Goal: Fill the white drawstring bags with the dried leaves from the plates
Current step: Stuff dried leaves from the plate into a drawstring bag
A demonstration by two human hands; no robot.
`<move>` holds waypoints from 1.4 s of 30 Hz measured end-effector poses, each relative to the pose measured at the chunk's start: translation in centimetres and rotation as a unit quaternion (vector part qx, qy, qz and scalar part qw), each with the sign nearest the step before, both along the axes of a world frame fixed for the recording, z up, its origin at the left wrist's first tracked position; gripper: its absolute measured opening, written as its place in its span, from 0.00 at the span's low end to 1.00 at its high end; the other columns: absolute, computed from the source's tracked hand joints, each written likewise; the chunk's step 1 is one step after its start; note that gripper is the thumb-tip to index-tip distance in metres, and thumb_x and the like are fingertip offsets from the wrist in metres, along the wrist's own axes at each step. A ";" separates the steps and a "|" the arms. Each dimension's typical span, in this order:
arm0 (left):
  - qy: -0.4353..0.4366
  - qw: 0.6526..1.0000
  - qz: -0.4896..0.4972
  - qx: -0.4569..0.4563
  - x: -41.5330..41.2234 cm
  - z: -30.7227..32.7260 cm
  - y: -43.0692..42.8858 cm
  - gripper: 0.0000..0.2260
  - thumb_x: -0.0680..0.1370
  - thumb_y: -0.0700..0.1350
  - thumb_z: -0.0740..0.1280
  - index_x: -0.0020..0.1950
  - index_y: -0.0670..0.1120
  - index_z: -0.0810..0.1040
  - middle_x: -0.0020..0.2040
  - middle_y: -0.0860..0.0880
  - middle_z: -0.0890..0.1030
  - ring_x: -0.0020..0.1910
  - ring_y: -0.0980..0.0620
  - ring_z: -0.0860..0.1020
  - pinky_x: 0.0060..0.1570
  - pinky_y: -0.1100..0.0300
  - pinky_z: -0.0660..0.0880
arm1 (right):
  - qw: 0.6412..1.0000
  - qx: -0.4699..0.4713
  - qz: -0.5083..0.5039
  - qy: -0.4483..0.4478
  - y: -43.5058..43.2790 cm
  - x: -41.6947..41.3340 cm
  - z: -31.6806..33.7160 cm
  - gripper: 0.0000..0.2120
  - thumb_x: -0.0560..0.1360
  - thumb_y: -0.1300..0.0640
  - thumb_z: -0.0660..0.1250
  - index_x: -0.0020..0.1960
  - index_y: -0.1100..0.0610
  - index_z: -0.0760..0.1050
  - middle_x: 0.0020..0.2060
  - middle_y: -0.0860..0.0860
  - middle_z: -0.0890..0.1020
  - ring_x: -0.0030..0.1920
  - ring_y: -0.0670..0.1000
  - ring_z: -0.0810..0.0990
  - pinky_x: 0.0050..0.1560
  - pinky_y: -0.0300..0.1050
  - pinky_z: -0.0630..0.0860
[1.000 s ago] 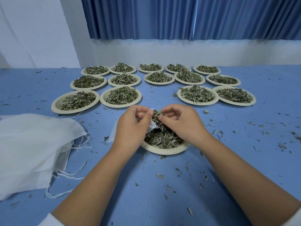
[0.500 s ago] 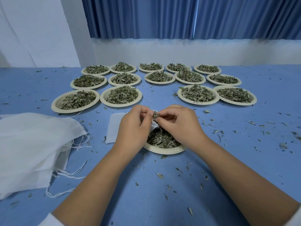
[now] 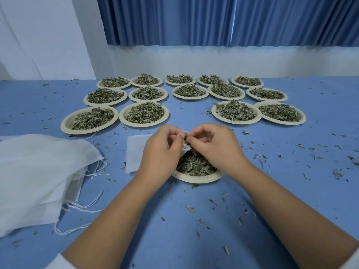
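My left hand (image 3: 162,152) grips the mouth of a small white drawstring bag (image 3: 136,152), whose body lies flat on the blue table to the left. My right hand (image 3: 215,147) pinches a tuft of dried leaves (image 3: 186,137) at the bag's opening. Both hands hover over a cream paper plate (image 3: 196,178) holding dried green leaves (image 3: 194,166). The bag's mouth is mostly hidden between my fingers.
Several more plates of leaves stand in rows behind, such as one plate (image 3: 144,114) and another plate (image 3: 236,112). A pile of white drawstring bags (image 3: 38,175) with loose strings lies at the left. Leaf crumbs litter the blue table (image 3: 291,171).
My right hand has lifted a pinch of leaves from the plate up to the bag's mouth. The bag's body has spread out flat to the left of my left hand.
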State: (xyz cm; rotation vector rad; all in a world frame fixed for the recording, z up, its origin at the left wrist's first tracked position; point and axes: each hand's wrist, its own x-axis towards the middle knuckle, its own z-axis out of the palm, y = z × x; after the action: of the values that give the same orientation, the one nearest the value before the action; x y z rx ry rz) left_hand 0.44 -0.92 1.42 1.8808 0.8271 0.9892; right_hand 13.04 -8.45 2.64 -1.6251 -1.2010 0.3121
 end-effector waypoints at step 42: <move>-0.018 0.999 -0.029 0.017 -0.3 0.8 -0.6 0.03 0.81 0.46 0.64 0.48 0.50 0.76 0.40 0.54 0.80 0.39 0.52 0.77 0.42 0.59 0.74 | 0.995 0.010 0.057 0.087 -0.2 -0.2 0.4 0.07 0.73 0.63 0.73 0.42 0.51 0.84 0.33 0.47 0.85 0.33 0.41 0.82 0.39 0.33 0.77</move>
State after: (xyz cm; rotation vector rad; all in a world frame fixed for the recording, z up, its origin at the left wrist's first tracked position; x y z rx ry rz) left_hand 0.18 -1.53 2.22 1.8991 0.7353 1.0045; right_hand 12.86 -8.66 3.02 -1.4823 -1.1620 0.5012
